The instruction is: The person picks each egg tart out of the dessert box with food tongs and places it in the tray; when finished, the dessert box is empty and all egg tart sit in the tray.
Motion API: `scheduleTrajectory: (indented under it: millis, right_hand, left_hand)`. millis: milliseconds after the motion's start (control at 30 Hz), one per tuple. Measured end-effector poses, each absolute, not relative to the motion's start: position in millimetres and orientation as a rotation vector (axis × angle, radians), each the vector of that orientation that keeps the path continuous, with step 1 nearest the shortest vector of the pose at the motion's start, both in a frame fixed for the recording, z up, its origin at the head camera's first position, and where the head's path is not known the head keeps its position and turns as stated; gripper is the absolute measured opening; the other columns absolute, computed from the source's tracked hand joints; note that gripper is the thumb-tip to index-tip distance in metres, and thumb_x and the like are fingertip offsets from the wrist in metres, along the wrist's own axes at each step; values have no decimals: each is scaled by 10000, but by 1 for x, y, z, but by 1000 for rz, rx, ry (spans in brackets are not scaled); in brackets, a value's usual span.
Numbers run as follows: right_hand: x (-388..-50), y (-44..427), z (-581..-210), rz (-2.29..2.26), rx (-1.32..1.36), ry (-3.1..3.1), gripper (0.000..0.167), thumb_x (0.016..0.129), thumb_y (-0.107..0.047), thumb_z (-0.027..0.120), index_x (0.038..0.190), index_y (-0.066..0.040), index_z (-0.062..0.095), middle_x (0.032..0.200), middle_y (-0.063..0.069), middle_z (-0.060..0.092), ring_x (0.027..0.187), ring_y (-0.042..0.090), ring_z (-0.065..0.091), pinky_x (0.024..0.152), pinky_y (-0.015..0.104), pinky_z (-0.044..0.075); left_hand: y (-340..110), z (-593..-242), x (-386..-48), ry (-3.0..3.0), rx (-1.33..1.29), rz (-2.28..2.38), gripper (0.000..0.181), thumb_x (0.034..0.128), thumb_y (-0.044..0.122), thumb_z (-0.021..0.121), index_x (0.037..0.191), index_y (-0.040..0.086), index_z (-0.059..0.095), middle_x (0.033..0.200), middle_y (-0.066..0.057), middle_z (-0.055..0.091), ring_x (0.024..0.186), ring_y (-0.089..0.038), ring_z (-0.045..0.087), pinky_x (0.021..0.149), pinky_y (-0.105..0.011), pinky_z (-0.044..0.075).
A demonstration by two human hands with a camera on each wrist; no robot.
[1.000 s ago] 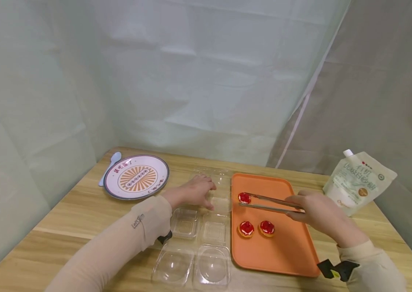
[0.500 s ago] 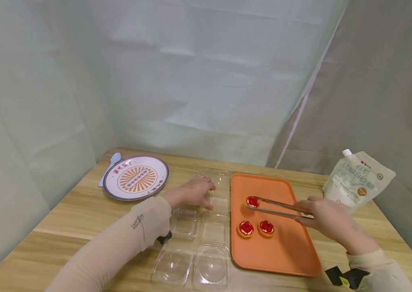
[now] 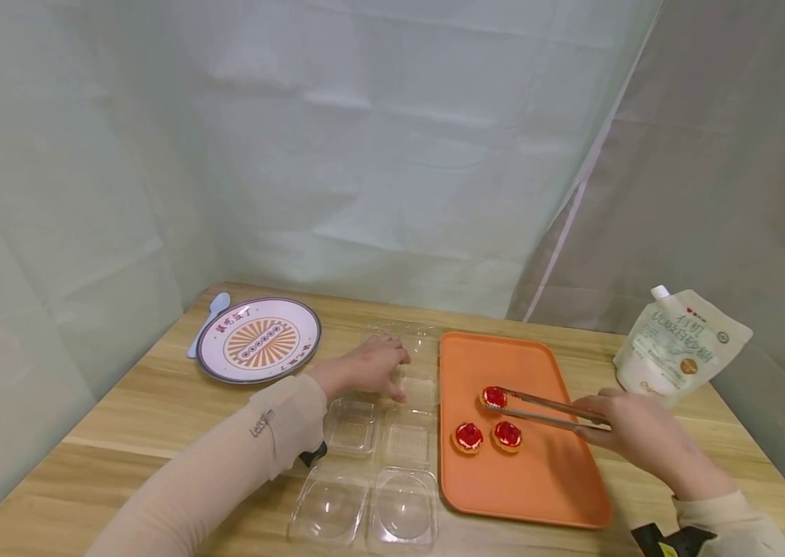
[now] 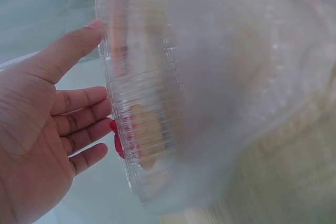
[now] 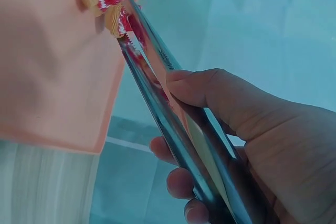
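Observation:
My right hand (image 3: 632,425) grips metal tongs (image 3: 552,406); their tips are around a small red-topped tart (image 3: 494,397) over the orange tray (image 3: 503,487). In the right wrist view the tongs (image 5: 173,114) reach the tart (image 5: 119,22) with thumb and fingers round both arms. Two more tarts (image 3: 467,438) are on the tray, nearer me. My left hand (image 3: 371,363) touches a clear plastic container (image 3: 420,391), fingers loosely bent against its rim in the left wrist view. Through that wall shows a tart shell (image 4: 147,135) with red topping, hidden under the hand in the head view.
A second clear container (image 3: 353,425) lies nearer me with its lid (image 3: 402,507) folded open. At the back left are a patterned plate (image 3: 308,321) and a pale blue spoon (image 3: 220,302). A spouted pouch (image 3: 684,340) stands right of the tray.
My right hand has moved right and a little nearer me with the tongs. The tart at their tips has shifted the same way. The left hand stays put.

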State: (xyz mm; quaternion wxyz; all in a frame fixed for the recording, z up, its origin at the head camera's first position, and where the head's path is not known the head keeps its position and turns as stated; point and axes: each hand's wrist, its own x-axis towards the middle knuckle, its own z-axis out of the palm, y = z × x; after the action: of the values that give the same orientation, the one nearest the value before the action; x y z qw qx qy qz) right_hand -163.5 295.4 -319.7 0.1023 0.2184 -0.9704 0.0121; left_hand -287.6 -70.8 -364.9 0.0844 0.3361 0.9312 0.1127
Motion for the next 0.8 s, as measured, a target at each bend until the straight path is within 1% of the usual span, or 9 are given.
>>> scheduleTrajectory:
  millis: [100, 267, 400, 533, 633, 800]
  right_hand:
    - [-162, 297, -323, 41, 637, -2880, 241, 751, -280, 791, 976, -203, 755, 755, -133, 618, 602, -38, 444, 512, 207, 384]
    - [-160, 300, -326, 69, 585, -2938, 261, 771, -313, 773, 1010, -209, 751, 804, -118, 640, 635, -14, 488, 534, 224, 409]
    - [-159, 302, -328, 83, 577, -2943, 291, 765, -323, 775, 1027, -198, 748, 839, -93, 661, 667, 13, 531, 545, 230, 428]
    - [-158, 304, -327, 96, 581, -2934, 302, 756, -322, 783, 1021, -181, 745, 843, -99, 658, 676, 13, 549, 553, 222, 444]
    - [-156, 304, -325, 98, 567, -2916, 299, 744, -318, 794, 1004, -180, 741, 824, -116, 646, 661, 5, 543, 549, 218, 444]
    - [-154, 303, -323, 95, 564, -2852, 294, 721, -305, 813, 987, -205, 737, 803, -132, 635, 634, -14, 509, 541, 223, 438]
  left_hand:
    - [-71, -362, -285, 2781, 1007, 315, 625, 774, 363, 786, 1261, 28, 584, 1323, -139, 560, 1342, -353, 400, 1194, -471, 223]
    - [-72, -362, -284, 2799, 1026, 285, 641, 777, 399, 776, 1276, 43, 586, 1335, -134, 556, 1342, -345, 406, 1194, -471, 225]
    - [-72, -366, -285, 2843, 1053, 237, 661, 759, 446, 774, 1263, 55, 600, 1284, -114, 580, 1284, -310, 454, 1163, -457, 283]
    - [-74, -367, -284, 2859, 1042, 238, 690, 752, 467, 770, 1284, 70, 586, 1297, -106, 571, 1275, -294, 456, 1157, -461, 292]
    - [-76, -363, -281, 2860, 1039, 274, 698, 755, 454, 775, 1299, 65, 575, 1335, -124, 551, 1291, -303, 447, 1159, -468, 291]
    - [-85, -354, -277, 2873, 1059, 380, 675, 768, 393, 786, 1310, 57, 565, 1335, -139, 545, 1284, -319, 455, 1135, -450, 333]
